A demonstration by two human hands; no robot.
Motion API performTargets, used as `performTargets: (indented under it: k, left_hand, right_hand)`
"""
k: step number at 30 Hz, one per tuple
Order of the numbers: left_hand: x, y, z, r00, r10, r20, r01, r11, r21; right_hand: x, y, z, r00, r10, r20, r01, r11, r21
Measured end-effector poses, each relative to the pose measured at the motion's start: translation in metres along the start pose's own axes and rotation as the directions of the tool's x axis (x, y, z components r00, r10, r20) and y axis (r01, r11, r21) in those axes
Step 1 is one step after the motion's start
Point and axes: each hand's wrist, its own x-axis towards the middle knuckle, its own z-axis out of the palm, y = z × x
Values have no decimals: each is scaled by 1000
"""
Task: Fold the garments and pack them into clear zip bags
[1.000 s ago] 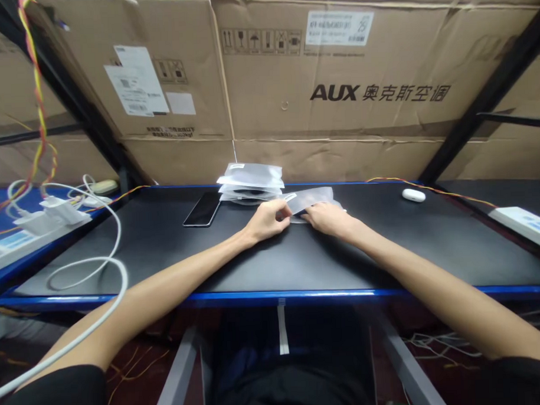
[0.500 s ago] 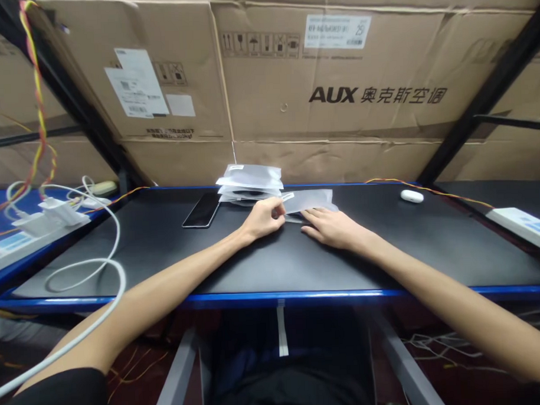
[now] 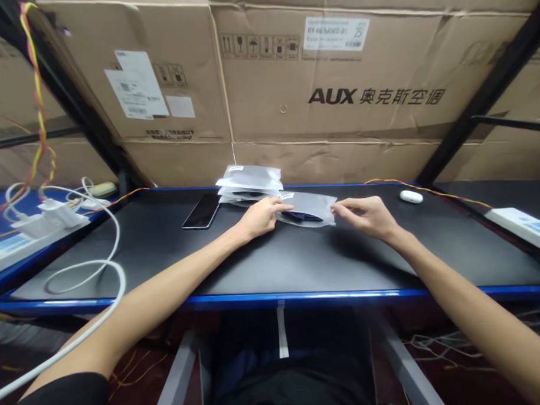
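A frosted plastic bag (image 3: 312, 202) lies near the back middle of the table, with a dark item showing through its front part and a small white label at its upper left. My left hand (image 3: 260, 218) grips the bag's left end, its index finger lying over the plastic. At the opposite end, my right hand (image 3: 367, 215) pinches the bag's right edge between thumb and fingertips. Just behind my left hand stands a stack of similar frosted bags (image 3: 251, 178), the top one also labelled. What is inside the bags cannot be made out.
A black phone (image 3: 202, 211) lies left of the stack. White earbud case (image 3: 411, 196) sits at the right rear. Power strips (image 3: 523, 226) and a white cable (image 3: 117, 273) flank the table (image 3: 272, 267). Large cardboard boxes (image 3: 267, 120) stand behind.
My right hand has lifted off the bag's front and moved right to pinch its right edge. The bag is spread wider, its dark content now showing. My left hand's index finger has extended over it.
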Motion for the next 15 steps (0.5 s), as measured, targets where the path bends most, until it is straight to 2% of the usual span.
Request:
performTargets:
  k: [5,8,10,12,15]
  left_hand:
    - [1,-2,-6,991,110,72,-116,990,75]
    - [2,-1,-9,969,197,151,-208,977,57]
    - [3,1,-10,959,205,195,-220,974,57]
    - [3,4,-9,965,181,192,-197,978,72]
    - [3,13,-7,977,186,106,-195,978,78]
  right_hand:
    - [-15,22,0,967,-150,208,194,958,-211]
    - [-17,19,10,945,-169,280,253,919,-301]
    - [-17,14,15,940,-168,295,271,896,-352]
    - [-16,9,19,935,-174,310,292,872,-393]
    - [-16,1,23,923,-187,336,323,851,-414]
